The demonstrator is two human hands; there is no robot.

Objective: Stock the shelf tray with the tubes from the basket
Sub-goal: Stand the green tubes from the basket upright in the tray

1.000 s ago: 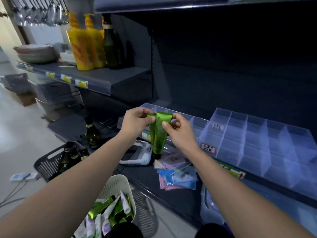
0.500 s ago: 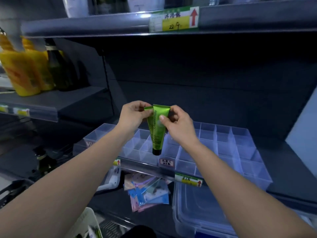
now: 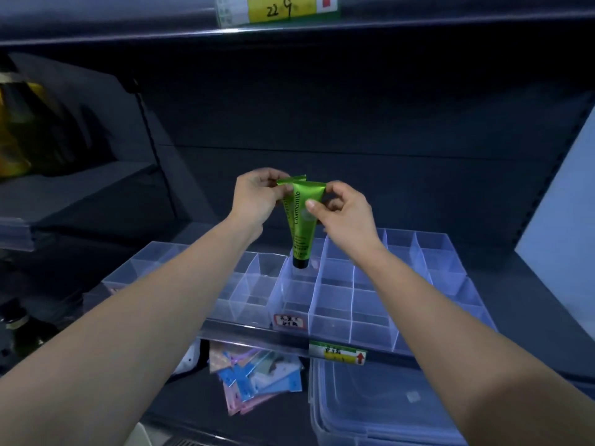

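Note:
Two green tubes hang cap-down above the clear divided shelf tray [image 3: 335,320]. The front green tube [image 3: 302,226], lettered "Chamomile", has its black cap just over a middle compartment near the tray's back. My right hand [image 3: 346,214] pinches its flat top end between thumb and fingers. A second green tube [image 3: 287,201] sits behind it, mostly hidden, and my left hand [image 3: 257,197] pinches its crimped top. The tops are splayed apart. The basket is out of view.
The tray's compartments hold nothing visible. Price labels [image 3: 338,354] run along the shelf front. Below lie coloured sachets [image 3: 257,378] and stacked clear plastic boxes [image 3: 386,407]. A shelf above [image 3: 289,24] overhangs closely. Yellow and dark bottles [image 3: 19,130] stand at the left.
The view swung from the basket and left shelves to face the tray. Both hands rose over the tray, and the tubes, held together before, now fan apart at their tops.

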